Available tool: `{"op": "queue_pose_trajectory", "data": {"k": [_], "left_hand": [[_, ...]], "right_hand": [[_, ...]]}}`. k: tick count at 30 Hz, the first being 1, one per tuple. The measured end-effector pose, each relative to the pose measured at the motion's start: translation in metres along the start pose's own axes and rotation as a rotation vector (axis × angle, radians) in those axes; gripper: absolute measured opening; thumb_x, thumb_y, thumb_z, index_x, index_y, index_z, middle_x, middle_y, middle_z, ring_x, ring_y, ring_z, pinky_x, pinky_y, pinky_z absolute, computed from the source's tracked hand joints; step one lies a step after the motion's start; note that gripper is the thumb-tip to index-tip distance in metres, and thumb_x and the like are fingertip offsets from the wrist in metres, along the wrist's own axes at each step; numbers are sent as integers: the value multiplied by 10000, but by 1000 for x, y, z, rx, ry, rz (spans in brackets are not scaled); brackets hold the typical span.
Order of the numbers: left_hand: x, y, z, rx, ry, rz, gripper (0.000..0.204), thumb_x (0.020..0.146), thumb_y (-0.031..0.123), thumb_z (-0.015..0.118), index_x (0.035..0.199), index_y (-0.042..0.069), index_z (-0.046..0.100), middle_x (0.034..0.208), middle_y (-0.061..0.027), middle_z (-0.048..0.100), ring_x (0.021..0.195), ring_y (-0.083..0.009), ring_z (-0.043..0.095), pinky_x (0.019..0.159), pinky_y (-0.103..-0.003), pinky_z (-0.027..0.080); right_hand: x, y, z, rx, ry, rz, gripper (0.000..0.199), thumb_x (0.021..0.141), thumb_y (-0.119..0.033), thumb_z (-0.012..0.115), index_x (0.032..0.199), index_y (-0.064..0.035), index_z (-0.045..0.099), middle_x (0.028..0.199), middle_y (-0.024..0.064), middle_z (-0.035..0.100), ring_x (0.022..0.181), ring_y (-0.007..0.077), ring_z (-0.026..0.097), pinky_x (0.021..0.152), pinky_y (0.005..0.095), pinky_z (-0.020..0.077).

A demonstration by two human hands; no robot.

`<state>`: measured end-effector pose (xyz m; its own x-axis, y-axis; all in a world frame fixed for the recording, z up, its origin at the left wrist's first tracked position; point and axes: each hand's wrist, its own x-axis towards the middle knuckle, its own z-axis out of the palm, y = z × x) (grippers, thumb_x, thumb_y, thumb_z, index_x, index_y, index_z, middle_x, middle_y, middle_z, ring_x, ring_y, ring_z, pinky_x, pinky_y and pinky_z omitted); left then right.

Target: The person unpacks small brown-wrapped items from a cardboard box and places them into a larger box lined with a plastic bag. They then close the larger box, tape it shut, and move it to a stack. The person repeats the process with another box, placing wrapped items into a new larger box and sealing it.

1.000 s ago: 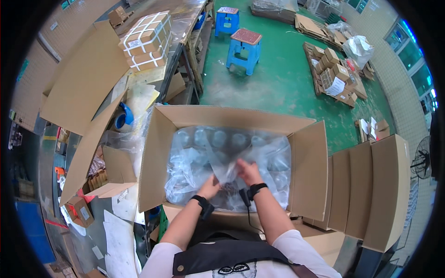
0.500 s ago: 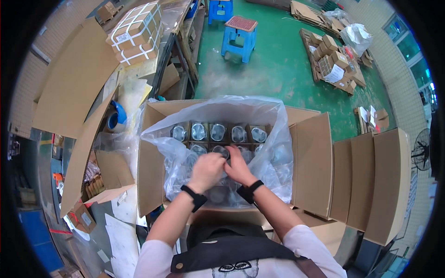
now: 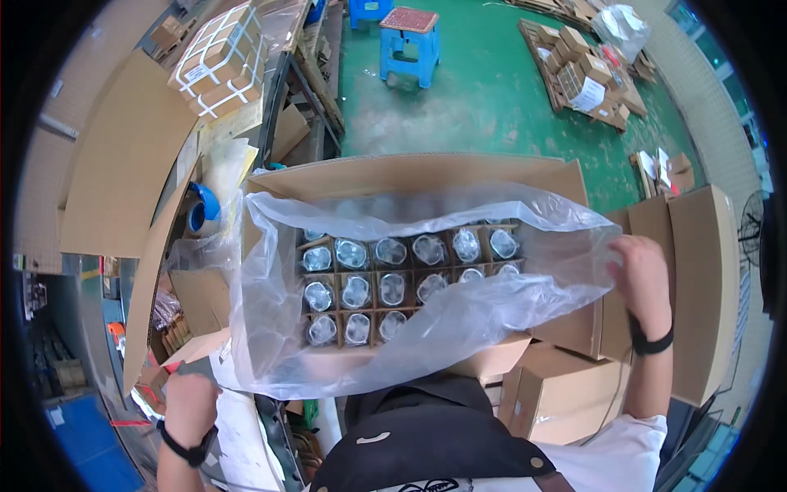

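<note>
A clear plastic liner [image 3: 393, 361] is spread wide over an open cardboard box [image 3: 459, 168]. Inside, cardboard dividers [image 3: 375, 287] separate rows of shiny, round-topped, clear-wrapped pieces [image 3: 392, 289]; their exact kind cannot be made out. My right hand [image 3: 643, 275] is closed on the liner's right edge, above the box's right side. Beyond the near left corner of the box, my left hand [image 3: 191, 410] is closed at the liner's near left corner, its fingertips partly hidden. Plastic covers the pieces at the near right.
On the left bench are a blue tape roll [image 3: 201, 209], a small open carton [image 3: 201, 303] and strapped boxes [image 3: 221, 61]. Large cardboard flaps [image 3: 697, 287] stand at the right, with a closed carton [image 3: 566, 394] below. A blue stool [image 3: 410, 49] and loaded pallet [image 3: 582, 78] stand beyond.
My hands have left the pieces in the middle and moved far apart, left and right. The liner is now pulled wide, and more rows show.
</note>
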<state>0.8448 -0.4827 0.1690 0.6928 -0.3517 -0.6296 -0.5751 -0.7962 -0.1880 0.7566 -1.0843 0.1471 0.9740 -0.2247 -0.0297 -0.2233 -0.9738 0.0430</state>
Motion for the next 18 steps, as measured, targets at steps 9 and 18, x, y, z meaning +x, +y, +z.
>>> {"op": "queue_pose_trajectory", "data": {"k": [9,18], "left_hand": [[130,145,52,-791,-264,544,427,993,363,429,1204,11,547,1082,-175,614,1039,-313,579,899,-405,453],[27,97,2,-433,-841,445,649,934,593,409,1291,69,545,1175,-232,589,1127,-359,554,952,-388,438]], "right_hand": [[22,-111,187,71,-564,-284,328,806,-159,634,1121,-82,591,984,159,675,930,299,657,769,437,517],[-118,4,-3,189,-1383,-438,492,763,-316,702,1186,-85,602,904,176,673,921,329,642,808,439,496]]}}
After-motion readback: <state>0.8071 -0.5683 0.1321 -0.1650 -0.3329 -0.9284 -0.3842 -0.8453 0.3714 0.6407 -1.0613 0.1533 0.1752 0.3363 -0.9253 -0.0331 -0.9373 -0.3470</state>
